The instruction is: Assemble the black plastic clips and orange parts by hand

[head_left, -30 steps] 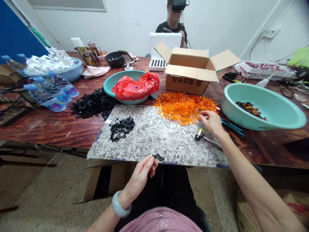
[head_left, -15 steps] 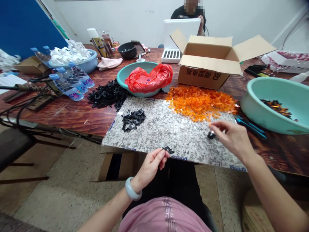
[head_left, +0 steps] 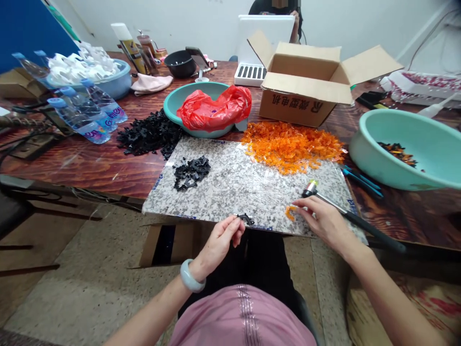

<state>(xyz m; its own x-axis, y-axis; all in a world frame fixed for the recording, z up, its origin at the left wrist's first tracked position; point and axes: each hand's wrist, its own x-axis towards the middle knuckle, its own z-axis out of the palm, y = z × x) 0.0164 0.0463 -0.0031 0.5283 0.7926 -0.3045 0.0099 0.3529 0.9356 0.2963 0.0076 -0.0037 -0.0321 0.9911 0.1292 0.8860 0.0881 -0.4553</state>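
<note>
My left hand (head_left: 228, 229) is closed in a pinch on a small curved black plastic part (head_left: 246, 219) at the front edge of the speckled stone-look board (head_left: 219, 202). Between the fingertips of my right hand (head_left: 320, 218) is a small curved orange plastic part (head_left: 289, 213), held a little above the board. Behind that hand lies a hammer (head_left: 345, 211) with a dark handle. Thin metal pins (head_left: 257, 190) are scattered mid-board. A heap of orange parts (head_left: 293, 146) covers the board's back right, and a small cluster of black parts (head_left: 190, 173) lies at its left.
A teal basin with a red plastic bag (head_left: 216, 110) stands behind the board, beside a larger black heap (head_left: 151, 132). At right are a green basin (head_left: 425, 178) and blue-handled pliers (head_left: 362, 180). An open carton (head_left: 295, 108) and water bottles (head_left: 86, 117) stand further back. A person sits opposite.
My right hand has moved from the orange heap towards my left hand, bringing an orange part with it. The hammer shows more fully now. My left hand keeps its hold; the view has shifted slightly.
</note>
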